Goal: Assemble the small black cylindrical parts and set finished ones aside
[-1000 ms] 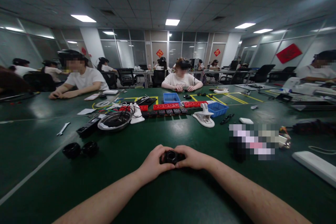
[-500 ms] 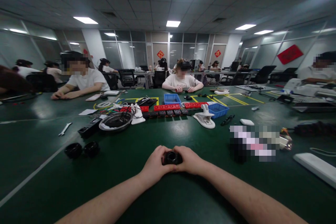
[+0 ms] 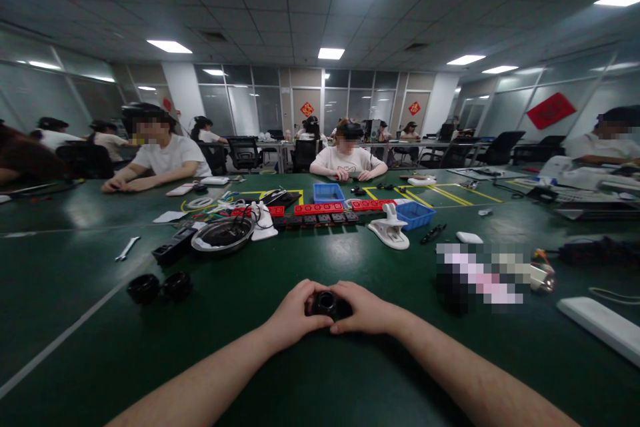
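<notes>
A glossy black round part [image 3: 327,303] with a raised ring and a hole in its top stands at the near middle of the table. My left hand [image 3: 298,310] is curled round its left side, thumb across the front. From the other side my right hand [image 3: 364,309] wraps it, the thumb tips close together in front. My fingers hide much of its sides and lower part. To the left, two black cup-shaped parts [image 3: 143,288] stand side by side.
On the left are a wrench [image 3: 127,249], a black box [image 3: 174,245] and a metal bowl [image 3: 223,235] with cables. Red socket strips [image 3: 320,208], blue baskets [image 3: 416,215] and a white clip stand [image 3: 390,230] lie ahead. A white bar [image 3: 600,328] is at right. People sit across.
The view has tipped up slightly. My right hand has shifted a little to the right around the black part, so more of its right side shows. My left hand stays round it.
</notes>
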Demonstrator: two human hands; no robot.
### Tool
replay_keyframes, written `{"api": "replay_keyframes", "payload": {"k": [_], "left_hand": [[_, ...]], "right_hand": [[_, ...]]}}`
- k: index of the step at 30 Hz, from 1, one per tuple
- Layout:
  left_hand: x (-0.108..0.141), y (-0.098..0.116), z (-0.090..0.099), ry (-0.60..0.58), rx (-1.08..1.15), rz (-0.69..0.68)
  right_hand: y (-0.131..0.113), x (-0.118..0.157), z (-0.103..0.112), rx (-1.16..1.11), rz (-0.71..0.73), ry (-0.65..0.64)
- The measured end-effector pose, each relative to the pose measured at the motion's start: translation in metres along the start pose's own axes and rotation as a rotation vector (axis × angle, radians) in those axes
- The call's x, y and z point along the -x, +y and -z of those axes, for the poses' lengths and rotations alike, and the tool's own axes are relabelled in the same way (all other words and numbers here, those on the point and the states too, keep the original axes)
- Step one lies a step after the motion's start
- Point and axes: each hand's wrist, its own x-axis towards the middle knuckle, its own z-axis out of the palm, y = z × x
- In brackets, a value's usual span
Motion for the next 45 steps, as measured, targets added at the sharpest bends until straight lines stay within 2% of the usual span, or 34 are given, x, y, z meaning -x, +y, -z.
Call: {"api": "replay_keyframes", "payload": {"k": [7, 20, 25, 28, 31, 34, 36, 42, 45], "left_hand": [[-0.001, -0.002, 0.0, -0.013, -0.006, 0.007], [-0.001, 0.001, 0.001, -0.006, -0.007, 0.023], [-0.001, 0.002, -0.005, 0.058, 0.007, 0.088], [0.0, 0.003, -0.009, 0.127, 0.01, 0.135], [0.0, 0.002, -0.01, 0.164, 0.002, 0.132], [0.0, -0.001, -0.007, 0.138, 0.0, 0.092], [-0.001, -0.002, -0.005, 0.094, 0.004, 0.058], [-0.001, -0.002, 0.0, 0.005, 0.008, 0.013], [-0.001, -0.002, 0.0, -0.007, 0.012, 0.013]], "right_hand": [[0.005, -0.003, 0.002, -0.03, 0.046, -0.051], [0.006, -0.004, 0.0, -0.033, 0.04, -0.024], [0.002, -0.007, -0.009, -0.003, -0.102, 0.022], [-0.005, -0.008, -0.017, 0.101, -0.224, 0.106], [-0.012, -0.009, -0.023, 0.243, -0.264, 0.17], [-0.013, -0.007, -0.021, 0.298, -0.211, 0.186], [-0.011, -0.005, -0.016, 0.235, -0.145, 0.168], [0.001, -0.004, 0.001, -0.065, 0.018, -0.029], [0.004, -0.005, 0.004, -0.127, 0.043, -0.073]]}}
